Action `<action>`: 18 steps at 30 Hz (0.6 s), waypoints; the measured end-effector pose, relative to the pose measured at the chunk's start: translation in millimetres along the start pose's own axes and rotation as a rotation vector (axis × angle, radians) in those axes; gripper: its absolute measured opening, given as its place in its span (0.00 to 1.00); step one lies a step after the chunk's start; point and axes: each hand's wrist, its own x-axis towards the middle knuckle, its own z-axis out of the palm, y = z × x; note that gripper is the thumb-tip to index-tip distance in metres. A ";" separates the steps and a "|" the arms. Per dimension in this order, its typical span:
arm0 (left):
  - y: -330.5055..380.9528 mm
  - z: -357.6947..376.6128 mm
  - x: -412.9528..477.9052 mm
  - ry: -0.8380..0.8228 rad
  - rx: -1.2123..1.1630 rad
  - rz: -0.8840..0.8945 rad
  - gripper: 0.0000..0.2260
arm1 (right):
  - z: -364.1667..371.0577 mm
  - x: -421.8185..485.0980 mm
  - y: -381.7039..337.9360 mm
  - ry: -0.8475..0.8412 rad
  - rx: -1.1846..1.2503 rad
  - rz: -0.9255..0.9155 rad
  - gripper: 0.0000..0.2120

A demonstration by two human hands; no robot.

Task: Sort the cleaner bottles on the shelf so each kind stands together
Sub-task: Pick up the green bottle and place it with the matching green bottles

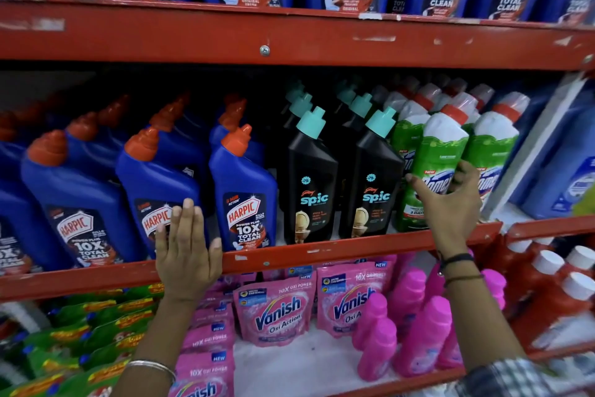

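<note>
Now right fingers point(415, 184) gripping green bottle point(441, 152), left fingers point(188, 213) spread

shelf rail point(289, 39): red painted metal, chipped | blue bottles point(244, 177): shiny plastic | black bottles point(310, 168): matt plastic | pink pouches point(277, 313): glossy

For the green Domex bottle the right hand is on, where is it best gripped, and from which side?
Grip the green Domex bottle around its labelled lower body, coming from the open shelf front, as the right hand is doing. Green bottles crowd both its sides and the shelf above leaves little room over its angled red-collared neck, so the front is probably the only free approach. The left hand rests open at the shelf edge.
</note>
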 end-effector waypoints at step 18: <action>19.6 -61.3 166.2 -0.225 -0.712 -0.247 0.14 | 21.1 -34.6 -135.3 -0.467 0.429 -0.217 0.18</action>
